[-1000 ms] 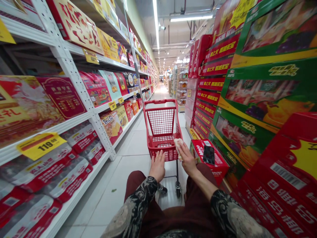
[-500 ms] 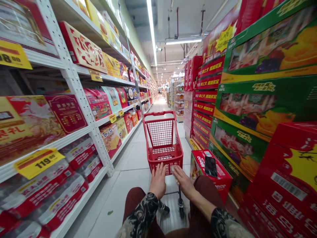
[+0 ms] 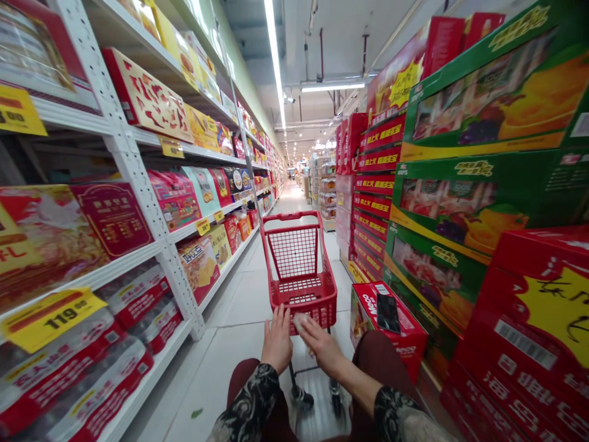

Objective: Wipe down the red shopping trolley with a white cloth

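A red plastic shopping cart (image 3: 301, 301) stands upright on the floor ahead, its basket holding nothing that I can see. My left hand (image 3: 277, 344) is just in front of the basket's near side, palm down with fingers stretched out and nothing in them. Beside it, my right hand (image 3: 324, 350) has a small pale thing (image 3: 301, 322) at its fingertips, too small to name. Both hands are above my knees, a narrow gap between them. To the right, a black phone (image 3: 388, 313) lies on a red carton (image 3: 411, 345).
White shelves (image 3: 138, 264) with boxed goods and wrapped bottles line the left side. On the right rise stacks of green boxes (image 3: 529, 202) and red cartons (image 3: 519, 344). A tiled aisle (image 3: 225, 350) runs ahead between them. A small green scrap (image 3: 197, 413) lies on the floor.
Both hands have shifted left and slightly down relative to the cart. The pale thing at my right fingertips shows more clearly. The view has turned slightly.
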Motion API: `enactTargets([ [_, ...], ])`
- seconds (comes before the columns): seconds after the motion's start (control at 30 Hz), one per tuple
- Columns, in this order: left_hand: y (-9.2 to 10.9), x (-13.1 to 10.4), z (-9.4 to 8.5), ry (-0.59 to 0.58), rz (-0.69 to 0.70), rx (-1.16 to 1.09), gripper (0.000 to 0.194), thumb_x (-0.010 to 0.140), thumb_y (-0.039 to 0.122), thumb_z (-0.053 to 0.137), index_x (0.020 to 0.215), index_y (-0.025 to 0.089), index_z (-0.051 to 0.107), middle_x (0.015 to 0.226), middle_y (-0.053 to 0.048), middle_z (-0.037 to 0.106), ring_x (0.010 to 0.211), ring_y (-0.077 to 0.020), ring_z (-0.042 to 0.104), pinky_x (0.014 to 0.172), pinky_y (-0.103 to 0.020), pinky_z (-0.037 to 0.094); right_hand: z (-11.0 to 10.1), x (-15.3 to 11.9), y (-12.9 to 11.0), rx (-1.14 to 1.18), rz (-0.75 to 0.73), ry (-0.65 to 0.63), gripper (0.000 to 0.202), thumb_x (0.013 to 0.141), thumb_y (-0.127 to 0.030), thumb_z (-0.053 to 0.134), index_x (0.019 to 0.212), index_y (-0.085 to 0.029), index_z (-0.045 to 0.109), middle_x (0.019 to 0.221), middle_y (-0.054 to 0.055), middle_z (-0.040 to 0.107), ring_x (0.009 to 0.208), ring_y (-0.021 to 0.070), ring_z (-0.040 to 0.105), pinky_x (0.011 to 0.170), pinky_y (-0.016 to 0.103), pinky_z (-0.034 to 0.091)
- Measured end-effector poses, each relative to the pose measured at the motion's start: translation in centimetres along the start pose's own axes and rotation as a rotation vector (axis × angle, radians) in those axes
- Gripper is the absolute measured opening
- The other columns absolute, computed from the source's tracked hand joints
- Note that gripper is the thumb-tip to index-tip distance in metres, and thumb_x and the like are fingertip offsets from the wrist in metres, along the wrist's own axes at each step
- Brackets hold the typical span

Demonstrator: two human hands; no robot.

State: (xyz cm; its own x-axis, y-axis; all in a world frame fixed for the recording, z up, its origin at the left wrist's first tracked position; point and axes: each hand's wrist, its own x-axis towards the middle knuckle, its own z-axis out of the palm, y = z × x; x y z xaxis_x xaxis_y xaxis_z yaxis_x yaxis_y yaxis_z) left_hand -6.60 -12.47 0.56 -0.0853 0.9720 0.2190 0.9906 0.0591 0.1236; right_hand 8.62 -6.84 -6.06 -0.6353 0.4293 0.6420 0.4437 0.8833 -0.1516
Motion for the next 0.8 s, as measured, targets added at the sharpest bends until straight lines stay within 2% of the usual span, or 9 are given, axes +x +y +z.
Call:
enactTargets([
  [0.07,-0.4,0.6,0.1,0.020,-0.012,0.004,0.072,0.067,-0.002,0.033,0.137,0.014,0.025,0.148,-0.010,0.016,0.136,-0.0210,0.014,0.108,-0.046,0.019,-2.3,1.2,0.9,-0.005,0.007,0.119,0.059,0.077,-0.002,0.041,0.133,-0.021,0.039,0.138,0.007,0.039,0.133,0.0196,0.024,0.103,0.040,0.036],
  [0.13,-0.5,1.2,0.0,0.026,-0.032,0.004,0.070,0.068,-0.001,0.033,0.137,0.013,0.026,0.147,-0.011,0.016,0.135,-0.0218,0.016,0.107,-0.047,0.021,-5.0,2.4,2.6,-0.033,0.080,0.235,0.062,0.078,-0.001,0.039,0.136,-0.024,0.033,0.142,0.004,0.032,0.134,0.0184,0.021,0.106,0.042,0.032],
  [0.17,-0.6,1.4,-0.1,0.021,-0.044,0.002,0.069,0.069,-0.001,0.033,0.137,0.013,0.027,0.147,-0.012,0.016,0.135,-0.0221,0.016,0.107,-0.048,0.021,-6.1,2.9,3.6,-0.055,0.136,0.258,0.064,0.077,0.000,0.038,0.136,-0.025,0.032,0.143,0.004,0.030,0.134,0.0182,0.020,0.106,0.042,0.031],
  [0.23,-0.6,1.7,-0.3,-0.010,-0.062,0.000,0.068,0.069,0.001,0.033,0.136,0.012,0.027,0.147,-0.012,0.016,0.135,-0.0226,0.016,0.106,-0.049,0.022,-7.3,3.4,5.3,-0.103,0.255,0.226,0.065,0.075,0.002,0.036,0.135,-0.025,0.035,0.141,0.005,0.034,0.133,0.0178,0.023,0.104,0.041,0.034],
  [0.33,-0.5,1.7,-0.6,-0.078,-0.058,-0.002,0.068,0.069,0.002,0.034,0.137,0.013,0.026,0.148,-0.012,0.016,0.136,-0.0230,0.013,0.105,-0.050,0.022,-6.5,3.8,5.7,-0.153,0.322,0.079,0.062,0.075,0.004,0.037,0.132,-0.022,0.040,0.135,0.007,0.043,0.130,0.0185,0.030,0.101,0.039,0.039],
  [0.47,-0.5,1.8,-1.0,-0.116,-0.057,0.003,0.069,0.069,0.004,0.035,0.137,0.013,0.025,0.148,-0.011,0.015,0.136,-0.0230,0.011,0.105,-0.051,0.023,-2.9,5.6,2.0,-0.164,0.164,-0.049,0.049,0.081,-0.003,0.043,0.127,-0.017,0.047,0.137,0.010,0.040,0.132,0.0214,0.026,0.102,0.038,0.038],
  [0.57,-0.8,1.8,-1.4,-0.124,-0.045,0.010,0.068,0.069,0.005,0.035,0.136,0.013,0.027,0.148,-0.010,0.018,0.136,-0.0225,0.013,0.105,-0.052,0.021,-1.6,6.8,0.1,-0.200,0.069,-0.073,0.041,0.083,-0.007,0.044,0.122,-0.017,0.051,0.137,0.010,0.041,0.132,0.0233,0.026,0.101,0.040,0.038],
  [0.67,-1.1,1.8,-1.6,-0.116,-0.035,0.015,0.066,0.071,0.006,0.034,0.136,0.015,0.028,0.147,-0.010,0.019,0.136,-0.0219,0.015,0.105,-0.054,0.020,-2.5,6.3,1.3,-0.266,0.041,-0.069,0.047,0.082,-0.006,0.044,0.129,-0.014,0.044,0.136,0.011,0.041,0.131,0.0250,0.028,0.102,0.040,0.038],
  [0.8,-1.2,1.7,-1.5,-0.099,-0.028,0.023,0.065,0.072,0.009,0.036,0.136,0.015,0.027,0.147,-0.011,0.018,0.136,-0.0227,0.015,0.104,-0.056,0.021,-5.1,4.0,5.2,-0.323,0.171,-0.036,0.048,0.081,-0.002,0.040,0.128,-0.012,0.046,0.136,0.014,0.041,0.131,0.0247,0.027,0.102,0.041,0.037],
])
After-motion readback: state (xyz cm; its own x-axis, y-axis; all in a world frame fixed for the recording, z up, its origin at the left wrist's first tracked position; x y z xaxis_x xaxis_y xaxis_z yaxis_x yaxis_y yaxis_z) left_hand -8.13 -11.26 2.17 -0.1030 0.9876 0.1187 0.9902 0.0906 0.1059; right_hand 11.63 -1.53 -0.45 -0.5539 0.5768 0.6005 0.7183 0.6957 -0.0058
